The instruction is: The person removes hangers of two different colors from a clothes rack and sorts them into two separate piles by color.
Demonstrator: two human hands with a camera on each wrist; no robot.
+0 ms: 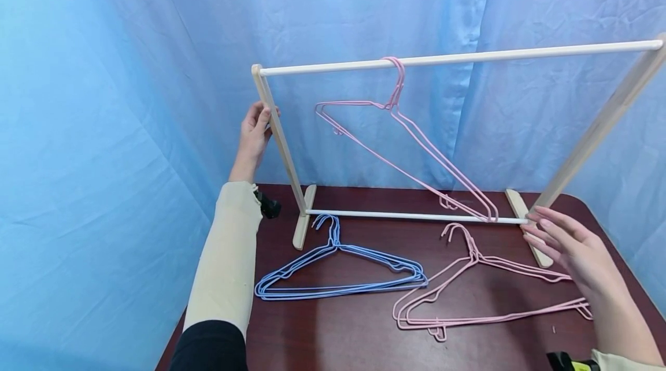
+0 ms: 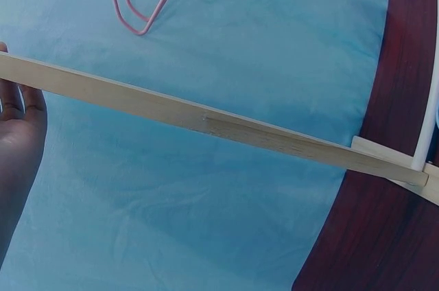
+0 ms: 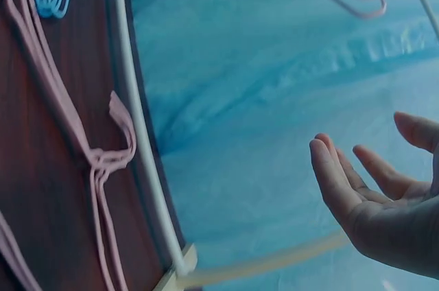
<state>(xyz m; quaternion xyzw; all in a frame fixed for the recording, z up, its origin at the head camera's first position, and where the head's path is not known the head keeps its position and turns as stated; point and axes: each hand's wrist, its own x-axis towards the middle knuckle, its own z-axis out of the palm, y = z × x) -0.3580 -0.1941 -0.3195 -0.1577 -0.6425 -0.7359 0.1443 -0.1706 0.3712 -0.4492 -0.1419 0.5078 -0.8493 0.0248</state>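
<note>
My left hand [image 1: 254, 137] grips the left wooden post [image 1: 283, 148] of a clothes rack, thumb on the near side and fingertips showing past it. In the left wrist view the same post crosses in front of the fingers. A couple of pink wire hangers [image 1: 399, 83] hang from the rack's white top bar [image 1: 520, 55], tilted down to the right. My right hand [image 1: 585, 255] is held above the table's right side with fingers spread loosely, holding nothing. Beneath and left of it lie pink hangers [image 1: 474, 256] on the table.
A stack of blue wire hangers [image 1: 335, 244] lies on the dark red table [image 1: 333, 336], left of the pink ones. The rack's lower white bar [image 1: 374, 215] joins two wooden feet, including the right foot [image 1: 541, 256]. Blue curtain [image 1: 130, 128] hangs behind and at the left.
</note>
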